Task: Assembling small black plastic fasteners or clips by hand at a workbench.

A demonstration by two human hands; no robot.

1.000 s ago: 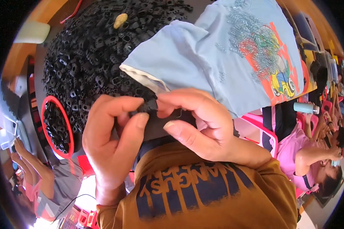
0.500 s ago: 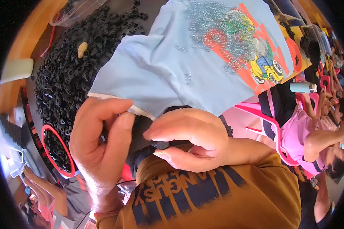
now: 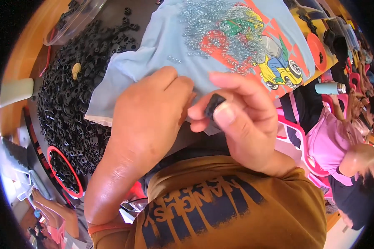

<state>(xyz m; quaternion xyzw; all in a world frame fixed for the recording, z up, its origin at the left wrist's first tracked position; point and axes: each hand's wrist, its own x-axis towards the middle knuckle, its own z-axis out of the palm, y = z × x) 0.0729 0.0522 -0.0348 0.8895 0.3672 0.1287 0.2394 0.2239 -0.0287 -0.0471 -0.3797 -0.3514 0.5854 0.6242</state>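
Observation:
My right hand [image 3: 247,118] pinches a small black plastic part [image 3: 214,105] between thumb and fingers, above the near edge of the cloth. Reaching across to the cloth's near part, my left hand [image 3: 149,110] has its fingers curled down with the tips largely hidden; what they hold, if anything, does not show. The light blue printed cloth [image 3: 158,45] lies on the table, bearing a heap of small metal coil springs [image 3: 220,35]. One or two loose springs [image 3: 174,59] lie just beyond my left hand.
A big pile of black plastic parts [image 3: 70,103] covers the table's left side, with a tan lump [image 3: 76,71] on it. Beyond are a clear plastic tub [image 3: 77,20] and a red-rimmed container [image 3: 65,172]. Rightward, a person in pink [image 3: 330,141] sits near a light blue bottle [image 3: 330,88].
My left hand has swung forward and right onto the cloth, its fingers now turned down. The right hand has risen rightward, turning the black plastic part into view. My view has shifted slightly.

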